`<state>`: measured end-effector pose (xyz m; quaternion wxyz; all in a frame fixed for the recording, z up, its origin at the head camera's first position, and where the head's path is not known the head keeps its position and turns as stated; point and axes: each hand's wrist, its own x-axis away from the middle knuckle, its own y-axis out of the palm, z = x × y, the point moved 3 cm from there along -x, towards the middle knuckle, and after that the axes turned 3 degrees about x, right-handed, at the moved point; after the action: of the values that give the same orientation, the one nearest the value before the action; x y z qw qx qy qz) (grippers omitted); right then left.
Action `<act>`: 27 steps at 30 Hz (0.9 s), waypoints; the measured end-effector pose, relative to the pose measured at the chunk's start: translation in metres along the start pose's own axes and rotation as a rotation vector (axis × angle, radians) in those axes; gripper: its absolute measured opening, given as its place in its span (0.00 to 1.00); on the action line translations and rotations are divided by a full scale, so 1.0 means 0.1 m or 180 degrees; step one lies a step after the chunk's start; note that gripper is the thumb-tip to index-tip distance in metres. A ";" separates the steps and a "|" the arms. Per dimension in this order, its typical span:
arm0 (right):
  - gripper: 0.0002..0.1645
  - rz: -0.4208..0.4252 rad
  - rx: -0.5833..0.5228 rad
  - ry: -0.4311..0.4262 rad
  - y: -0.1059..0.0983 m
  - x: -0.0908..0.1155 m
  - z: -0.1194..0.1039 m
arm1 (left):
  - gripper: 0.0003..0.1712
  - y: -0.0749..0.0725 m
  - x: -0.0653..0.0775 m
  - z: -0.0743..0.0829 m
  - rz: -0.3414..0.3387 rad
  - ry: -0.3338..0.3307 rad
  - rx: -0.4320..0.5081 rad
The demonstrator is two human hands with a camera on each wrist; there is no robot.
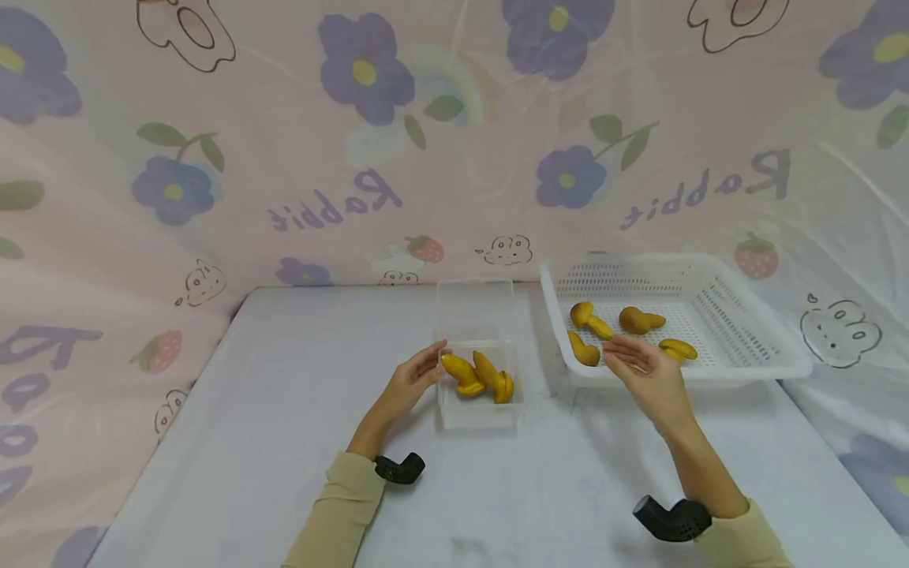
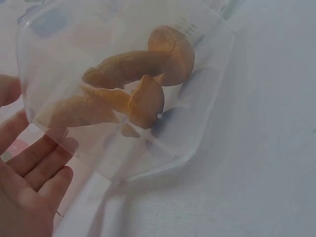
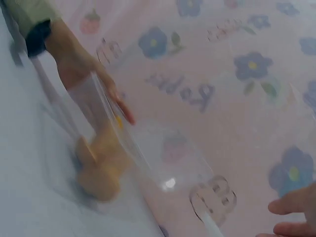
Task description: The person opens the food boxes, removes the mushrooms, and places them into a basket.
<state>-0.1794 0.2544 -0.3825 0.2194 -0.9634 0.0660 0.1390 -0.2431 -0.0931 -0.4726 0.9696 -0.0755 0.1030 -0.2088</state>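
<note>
A clear plastic box (image 1: 477, 418) with its lid raised at the back holds two yellow-brown mushrooms (image 1: 465, 375). My left hand (image 1: 408, 383) lies along the box's left side, fingers extended at its wall. Through the clear plastic, the left wrist view shows both mushrooms (image 2: 131, 67) lying side by side, with fingertips just at the wall. To the right, my right hand (image 1: 652, 384) hovers over the near edge of a white basket (image 1: 746, 371), fingers loosely extended and nothing held. Several mushrooms (image 1: 639, 320) lie in the basket around the fingertips.
Both things stand on a white table (image 1: 305, 339), the box left of the basket with a narrow gap between. A printed cloth (image 1: 454, 158) with flowers and rabbits rises behind the table and along its sides. Each wrist carries a black camera (image 1: 400, 468).
</note>
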 end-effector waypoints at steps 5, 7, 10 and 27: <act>0.22 -0.0242 -0.0389 -0.0203 0.38 -0.02 -0.14 | 0.30 -0.01 -0.02 0.02 0.0021 0.0006 0.0008; 0.21 -0.0338 -0.0410 -0.0231 0.51 -0.02 -0.18 | 0.30 -0.01 -0.02 0.02 0.0007 0.0014 0.0008; 0.19 -0.0488 -0.0301 -0.0193 0.68 -0.04 -0.24 | 0.30 0.00 -0.01 0.02 -0.0013 0.0009 0.0017; 0.30 -0.1015 0.0490 0.0188 1.55 -0.12 -0.37 | 0.30 0.01 -0.01 0.00 0.0047 -0.0069 0.0040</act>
<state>-0.2111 0.1002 -0.4093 0.3098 -0.9457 -0.0707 0.0686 -0.2431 -0.0918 -0.4725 0.9726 -0.0709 0.0916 -0.2014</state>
